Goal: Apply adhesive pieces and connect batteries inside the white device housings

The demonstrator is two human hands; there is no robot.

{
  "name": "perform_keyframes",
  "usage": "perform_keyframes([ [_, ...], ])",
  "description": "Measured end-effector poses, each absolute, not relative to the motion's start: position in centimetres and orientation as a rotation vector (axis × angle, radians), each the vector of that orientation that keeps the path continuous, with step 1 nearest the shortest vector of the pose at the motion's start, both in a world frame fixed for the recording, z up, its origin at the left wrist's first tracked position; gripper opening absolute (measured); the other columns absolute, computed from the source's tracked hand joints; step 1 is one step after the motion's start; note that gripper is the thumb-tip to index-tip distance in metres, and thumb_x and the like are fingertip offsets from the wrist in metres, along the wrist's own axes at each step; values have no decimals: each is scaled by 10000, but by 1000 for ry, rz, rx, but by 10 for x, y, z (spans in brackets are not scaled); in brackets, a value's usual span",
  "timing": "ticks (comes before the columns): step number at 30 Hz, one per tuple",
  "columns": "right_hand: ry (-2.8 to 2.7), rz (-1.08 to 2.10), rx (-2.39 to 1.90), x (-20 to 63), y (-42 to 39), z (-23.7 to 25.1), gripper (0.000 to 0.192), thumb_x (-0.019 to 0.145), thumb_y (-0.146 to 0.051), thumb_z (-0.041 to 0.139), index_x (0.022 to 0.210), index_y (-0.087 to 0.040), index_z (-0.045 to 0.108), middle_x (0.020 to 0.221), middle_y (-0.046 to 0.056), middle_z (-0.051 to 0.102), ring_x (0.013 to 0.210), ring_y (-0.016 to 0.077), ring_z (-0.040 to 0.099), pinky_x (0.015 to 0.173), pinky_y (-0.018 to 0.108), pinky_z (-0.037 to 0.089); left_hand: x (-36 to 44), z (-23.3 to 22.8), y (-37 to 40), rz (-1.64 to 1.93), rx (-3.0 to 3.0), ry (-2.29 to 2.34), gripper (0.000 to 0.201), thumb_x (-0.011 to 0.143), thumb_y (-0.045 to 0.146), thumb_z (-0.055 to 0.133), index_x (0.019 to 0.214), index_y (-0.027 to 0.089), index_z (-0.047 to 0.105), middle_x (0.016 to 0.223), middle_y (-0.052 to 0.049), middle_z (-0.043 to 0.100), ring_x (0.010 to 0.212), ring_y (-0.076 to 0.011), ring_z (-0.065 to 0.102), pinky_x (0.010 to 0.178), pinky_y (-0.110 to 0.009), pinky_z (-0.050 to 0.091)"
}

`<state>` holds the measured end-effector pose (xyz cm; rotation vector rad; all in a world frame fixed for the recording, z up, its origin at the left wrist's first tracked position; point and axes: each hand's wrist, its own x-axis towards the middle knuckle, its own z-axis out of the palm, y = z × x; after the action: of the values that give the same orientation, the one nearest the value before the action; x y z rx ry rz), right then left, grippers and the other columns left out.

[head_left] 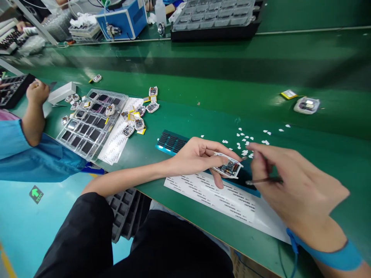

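Observation:
My left hand (199, 156) is closed around a small white casing (228, 166) with a circuit board exposed inside, its thumb resting on the near face. Just to the right, my right hand (292, 181) is closed on what look like metal tweezers (263, 180), partly hidden by the fingers and blurred. Its index fingertip is near the casing's upper right corner. Beneath the hands lie a blue-backed sheet with black strips (174, 143) and a white sheet of printed labels (214, 197). Small white scraps (245, 146) are scattered behind the casing.
Back right lies another casing (307, 105) wired to a yellow battery (289, 94). More casings (139, 123) cluster left, beside a clear compartment tray (89, 127). A co-worker's blue sleeve (34, 154) reaches in at far left. A blue box (123, 19) and stacked trays (216, 17) stand behind.

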<state>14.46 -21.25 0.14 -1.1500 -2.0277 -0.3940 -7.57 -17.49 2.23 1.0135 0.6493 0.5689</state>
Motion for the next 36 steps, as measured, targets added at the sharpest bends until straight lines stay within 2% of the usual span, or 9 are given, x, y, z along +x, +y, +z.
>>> perform_keyframes([
  [4, -2121, -394, -1088, 149, -210, 5, 758, 917, -93, 733, 1603, -316, 499, 1163, 52, 824, 834, 173, 783, 671, 282, 570, -76, 24, -176, 569, 1040, 675, 115, 976, 160, 622, 1064, 130, 690, 773, 16, 705, 574, -106, 760, 543, -168, 523],
  [10, -2221, -457, -997, 157, -217, 0, 869, 901, 19, 648, 1645, -364, 412, 1104, -14, 835, 712, 148, 745, 519, 280, 497, -74, 21, -178, 619, 1081, 669, 277, 950, 150, 620, 1220, 173, 557, 719, 62, 645, 546, -114, 751, 501, -163, 482],
  [16, -2344, -483, -886, 149, -221, 8, 836, 920, 42, 607, 1674, -209, 349, 1100, 42, 834, 785, 165, 781, 559, 284, 537, -72, 11, -184, 704, 1246, 695, 172, 941, 252, 635, 1042, 215, 501, 664, 72, 585, 588, -128, 757, 407, -144, 332],
  [21, -2311, -434, -1011, 137, -224, 12, 817, 981, -48, 591, 1699, -294, 290, 1125, 28, 831, 755, 167, 794, 522, 276, 530, -69, 4, -191, 787, 1513, 805, 141, 921, 266, 628, 996, 208, 524, 720, 48, 663, 620, -89, 715, 531, -163, 481],
  [25, -2314, -372, -1027, 133, -228, 13, 783, 969, -44, 565, 1677, -309, 360, 1138, 23, 829, 745, 167, 792, 495, 277, 524, -69, 3, -195, 846, 1669, 901, 122, 943, 314, 621, 946, 205, 567, 623, 68, 634, 549, -72, 640, 527, -173, 449],
  [29, -2144, -107, -1036, 131, -227, 12, 485, 1008, -136, 593, 1440, -350, 644, 991, -36, 840, 720, 138, 780, 603, 236, 586, -71, 7, -194, 858, 1766, 909, 138, 941, 306, 579, 842, 218, 541, 607, 63, 623, 510, -59, 572, 519, -184, 425],
  [32, -2042, 163, -1130, 131, -224, 13, 152, 1027, -272, 642, 1116, -300, 761, 753, -75, 782, 514, 73, 654, 489, 184, 498, -73, 10, -193, 835, 1830, 880, 101, 914, 278, 583, 841, 223, 541, 629, 62, 634, 505, -53, 530, 529, -189, 425],
  [34, -1975, 396, -1202, 131, -222, 15, 134, 1014, -365, 666, 993, -278, 766, 678, -80, 743, 437, 64, 575, 425, 185, 449, -73, 9, -193, 821, 1835, 856, 80, 920, 278, 593, 880, 219, 556, 651, 58, 661, 528, -57, 559, 556, -186, 454],
  [36, -1895, 564, -1263, 129, -222, 19, 182, 992, -426, 682, 926, -278, 765, 691, -66, 755, 456, 84, 605, 413, 198, 452, -73, 6, -193, 816, 1801, 804, 98, 951, 299, 606, 958, 206, 578, 711, 35, 717, 601, -73, 640, 611, -187, 507],
])
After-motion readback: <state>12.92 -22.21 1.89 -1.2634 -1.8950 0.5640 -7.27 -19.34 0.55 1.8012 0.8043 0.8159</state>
